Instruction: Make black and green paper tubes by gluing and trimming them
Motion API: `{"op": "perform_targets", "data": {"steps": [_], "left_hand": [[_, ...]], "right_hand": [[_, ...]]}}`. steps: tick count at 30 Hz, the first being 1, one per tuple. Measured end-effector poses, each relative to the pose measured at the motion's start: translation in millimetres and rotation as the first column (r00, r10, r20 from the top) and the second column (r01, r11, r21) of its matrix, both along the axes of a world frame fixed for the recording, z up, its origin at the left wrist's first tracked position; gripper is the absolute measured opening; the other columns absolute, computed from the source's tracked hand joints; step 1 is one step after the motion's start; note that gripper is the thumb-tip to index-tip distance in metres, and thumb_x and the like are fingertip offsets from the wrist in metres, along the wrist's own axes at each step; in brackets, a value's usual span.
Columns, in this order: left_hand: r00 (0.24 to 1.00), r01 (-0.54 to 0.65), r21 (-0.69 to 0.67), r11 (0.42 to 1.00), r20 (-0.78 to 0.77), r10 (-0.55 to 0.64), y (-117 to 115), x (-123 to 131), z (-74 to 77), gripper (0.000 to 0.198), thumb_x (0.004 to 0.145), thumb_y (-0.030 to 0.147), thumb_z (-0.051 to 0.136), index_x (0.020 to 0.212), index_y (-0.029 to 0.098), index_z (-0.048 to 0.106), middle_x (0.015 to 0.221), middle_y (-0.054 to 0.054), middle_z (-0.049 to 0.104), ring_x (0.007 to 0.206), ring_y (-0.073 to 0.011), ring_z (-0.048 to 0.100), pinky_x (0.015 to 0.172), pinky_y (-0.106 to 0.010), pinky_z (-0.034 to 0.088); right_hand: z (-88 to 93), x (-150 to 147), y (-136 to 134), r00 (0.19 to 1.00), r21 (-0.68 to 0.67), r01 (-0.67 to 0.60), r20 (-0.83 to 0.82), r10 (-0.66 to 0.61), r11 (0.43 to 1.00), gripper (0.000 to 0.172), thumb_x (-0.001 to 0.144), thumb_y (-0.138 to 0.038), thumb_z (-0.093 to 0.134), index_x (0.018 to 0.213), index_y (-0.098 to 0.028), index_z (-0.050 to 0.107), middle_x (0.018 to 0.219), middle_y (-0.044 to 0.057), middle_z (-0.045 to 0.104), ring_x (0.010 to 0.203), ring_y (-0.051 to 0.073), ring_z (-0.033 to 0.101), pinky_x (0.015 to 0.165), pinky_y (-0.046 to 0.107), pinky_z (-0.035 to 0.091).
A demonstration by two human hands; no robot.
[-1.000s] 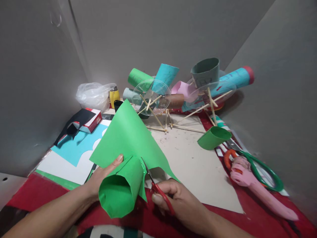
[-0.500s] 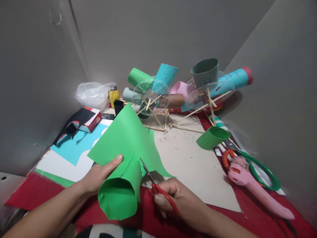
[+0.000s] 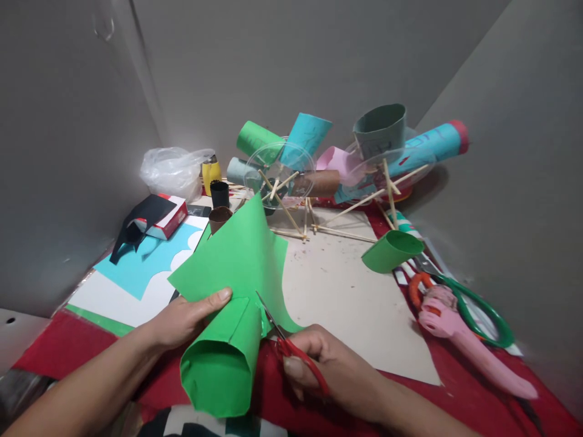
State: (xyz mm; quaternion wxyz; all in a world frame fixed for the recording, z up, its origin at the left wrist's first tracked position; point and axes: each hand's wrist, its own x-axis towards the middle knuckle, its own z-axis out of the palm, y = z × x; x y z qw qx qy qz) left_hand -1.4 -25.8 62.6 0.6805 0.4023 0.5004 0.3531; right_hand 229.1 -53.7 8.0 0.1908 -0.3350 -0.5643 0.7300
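My left hand (image 3: 195, 315) grips a sheet of green paper (image 3: 232, 255), its thumb on top and its other fingers hidden behind. The near part of the green paper is rolled into an open tube (image 3: 223, 370) that faces me, while the far part spreads out flat and pointed. In my right hand (image 3: 314, 358) is a pair of scissors (image 3: 291, 346) with red handles, my fingers wrapped round the loops. The blades lie at the right side of the tube, where a narrow cut strip of green hangs.
Beyond the paper stand wheels of coloured paper tubes (image 3: 305, 142) on wooden sticks (image 3: 387, 194). A short green tube (image 3: 392, 251), green-handled scissors (image 3: 478, 309) and a pink glue gun (image 3: 473, 346) lie right. Cut paper (image 3: 150, 243), a small box (image 3: 170, 218) and a plastic bag (image 3: 173, 173) are left.
The green paper has shifted and tilted slightly, its flat part drawn in from the right and the tube lower. A brown tube behind it now shows. Both hands keep their grip.
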Motion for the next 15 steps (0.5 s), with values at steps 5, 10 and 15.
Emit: {"op": "perform_targets", "data": {"steps": [5,10,15], "left_hand": [[0.998,0.060,0.061,0.996,-0.033,-0.058,0.5,-4.8,-4.2,0.019,0.076,0.034,0.075,0.086,0.019,0.079,0.095,-0.007,0.077,0.084,-0.0256,0.070,0.082,-0.034,0.054],[0.998,0.046,0.087,0.995,-0.034,-0.044,0.5,-8.2,-7.0,0.018,0.076,0.033,0.075,0.088,0.019,0.079,0.093,-0.007,0.078,0.087,-0.0265,0.071,0.080,-0.033,0.055],[0.997,0.071,0.098,0.993,-0.033,-0.068,0.4,-10.3,-6.4,0.019,0.077,0.033,0.074,0.089,0.019,0.078,0.093,-0.007,0.078,0.090,-0.0268,0.071,0.081,-0.033,0.055]], "right_hand": [[3.0,5.3,1.9,0.998,-0.011,-0.066,0.021,0.066,0.998,0.065,0.073,-0.078,0.057,0.055,-0.016,0.052,0.049,-0.003,0.049,0.041,0.005,0.033,0.040,0.020,0.022],[2.7,8.4,2.3,0.998,-0.009,-0.067,-0.012,0.067,0.998,0.059,0.079,-0.069,0.061,0.054,-0.016,0.051,0.051,-0.004,0.048,0.044,0.006,0.036,0.043,0.021,0.023],[0.5,8.2,2.0,0.998,-0.010,-0.054,-0.021,0.054,0.998,0.058,0.083,-0.064,0.062,0.053,-0.016,0.048,0.049,-0.005,0.044,0.045,0.006,0.034,0.044,0.022,0.022]]}}
